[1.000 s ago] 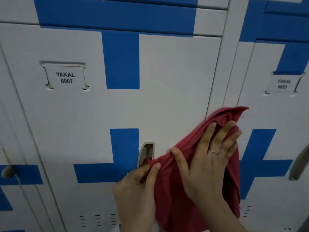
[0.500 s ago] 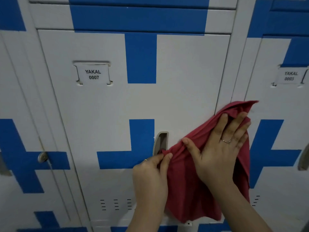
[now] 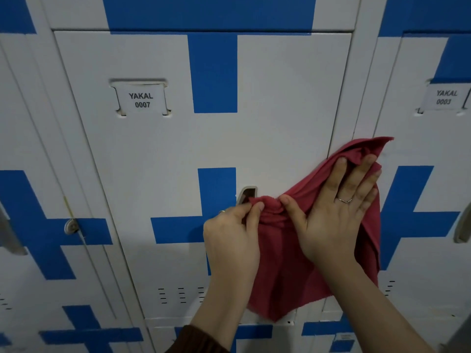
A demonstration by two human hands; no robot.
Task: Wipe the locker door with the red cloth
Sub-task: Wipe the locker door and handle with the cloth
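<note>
The white locker door with blue cross stripes carries a label reading YAKAL 0007 and fills the middle of the view. The red cloth is spread against the door's lower right part, over the seam to the neighbouring locker. My right hand lies flat on the cloth with fingers spread, pressing it to the door. My left hand pinches the cloth's bunched left corner beside the recessed handle.
A neighbouring locker at right bears a label YAKAL 0003 and a handle at the frame edge. The left locker has a round lock. Vent slots run along the door's bottom.
The view has shifted, so the locker door sits more to the right in frame. Both hands stay on the cloth; the left hand's pinch has bunched the corner closer to the right thumb.
</note>
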